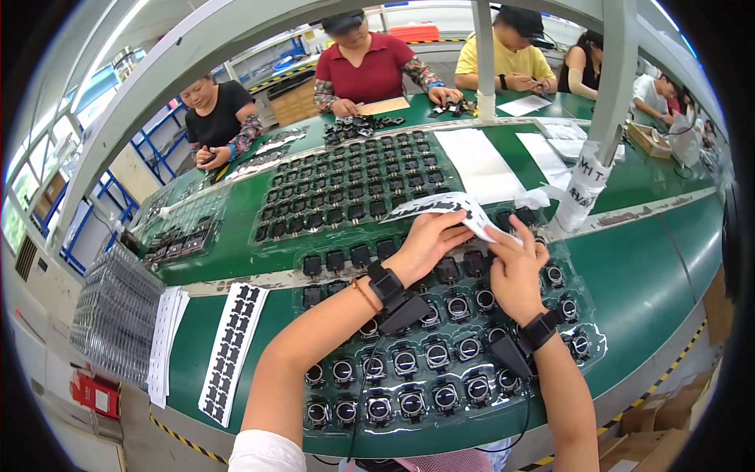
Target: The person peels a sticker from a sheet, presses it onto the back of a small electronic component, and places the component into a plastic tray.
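A white sheet of black die-cut stickers [425,206] is held up over the near tray, bent toward its right end. My left hand [432,245] grips its lower edge between thumb and fingers. My right hand [515,263] pinches the right end; whether a loose sticker is between those fingertips I cannot make out. Below both hands lies a clear plastic tray [397,385] holding rows of small black parts, many with a round silver ring [411,403]. Parts in its far rows look plain black, and my hands and forearms cover some of them.
Left of the tray lie another sticker sheet [233,354], a stack of white sheets [163,346] and stacked clear trays [118,315]. A second filled tray [350,185] sits beyond. A grey post [613,86] rises at right. Several people work across the green table [645,275].
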Motion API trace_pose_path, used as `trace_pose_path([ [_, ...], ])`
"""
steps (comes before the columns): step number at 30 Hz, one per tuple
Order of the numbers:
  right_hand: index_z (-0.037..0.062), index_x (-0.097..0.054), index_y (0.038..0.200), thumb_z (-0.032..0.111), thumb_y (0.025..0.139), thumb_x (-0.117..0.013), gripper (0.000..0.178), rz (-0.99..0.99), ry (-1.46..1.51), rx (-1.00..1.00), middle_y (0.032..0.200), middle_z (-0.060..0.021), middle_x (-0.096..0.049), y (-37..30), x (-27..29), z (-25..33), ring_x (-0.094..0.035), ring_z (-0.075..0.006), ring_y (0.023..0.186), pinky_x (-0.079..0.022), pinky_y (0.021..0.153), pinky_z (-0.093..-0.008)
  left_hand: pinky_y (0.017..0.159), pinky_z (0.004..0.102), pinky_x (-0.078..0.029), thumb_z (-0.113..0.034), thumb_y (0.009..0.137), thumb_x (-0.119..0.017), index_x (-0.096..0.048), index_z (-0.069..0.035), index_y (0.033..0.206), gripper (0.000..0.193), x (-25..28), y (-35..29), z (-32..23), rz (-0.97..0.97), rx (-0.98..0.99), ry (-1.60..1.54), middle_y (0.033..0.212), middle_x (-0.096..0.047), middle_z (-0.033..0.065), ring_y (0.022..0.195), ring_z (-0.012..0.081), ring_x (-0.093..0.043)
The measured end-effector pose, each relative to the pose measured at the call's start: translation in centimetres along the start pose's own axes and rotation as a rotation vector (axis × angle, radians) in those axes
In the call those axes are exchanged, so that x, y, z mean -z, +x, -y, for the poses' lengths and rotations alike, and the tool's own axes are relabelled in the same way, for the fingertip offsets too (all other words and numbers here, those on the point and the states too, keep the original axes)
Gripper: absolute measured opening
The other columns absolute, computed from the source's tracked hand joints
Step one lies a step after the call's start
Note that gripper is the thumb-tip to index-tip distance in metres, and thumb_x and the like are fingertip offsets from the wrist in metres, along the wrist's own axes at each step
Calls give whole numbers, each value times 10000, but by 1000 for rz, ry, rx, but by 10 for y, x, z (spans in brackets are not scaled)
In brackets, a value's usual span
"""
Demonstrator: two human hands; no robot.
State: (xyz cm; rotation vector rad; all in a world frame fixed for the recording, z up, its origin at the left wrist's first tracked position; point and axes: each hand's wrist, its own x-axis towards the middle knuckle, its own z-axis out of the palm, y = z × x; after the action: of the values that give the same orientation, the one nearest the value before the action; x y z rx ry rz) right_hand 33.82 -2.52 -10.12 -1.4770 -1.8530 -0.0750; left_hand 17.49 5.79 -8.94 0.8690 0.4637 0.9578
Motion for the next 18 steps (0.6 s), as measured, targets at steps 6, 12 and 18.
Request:
trace_pose_path([
  [6,133,-691,797,51,699,-515,218,76,82,2,1147,-35,-597,-2,8,9,-404,-251,1199,-179,978,-434,903,334,-462,-113,857,-585,-527,17,1069,255,7,-5,15,-139,-49,67,1068,-587,103,1007,197,-576],
  [12,44,-604,975,18,728,-609,248,-227,307,157,1030,-90,-593,12,13,14,-516,-280,968,-420,830,-368,821,281,-496,-83,836,-618,-608,-5,1001,183,6,-7,15,-47,-37,176,999,-620,70,908,148,-596],
  [18,28,-594,908,22,706,-676,219,-219,311,99,926,-98,-591,12,7,15,-550,-266,887,-434,784,-334,753,254,-508,-20,788,-639,-629,39,974,195,0,-11,18,55,-175,333,931,-651,94,827,142,-619],
])
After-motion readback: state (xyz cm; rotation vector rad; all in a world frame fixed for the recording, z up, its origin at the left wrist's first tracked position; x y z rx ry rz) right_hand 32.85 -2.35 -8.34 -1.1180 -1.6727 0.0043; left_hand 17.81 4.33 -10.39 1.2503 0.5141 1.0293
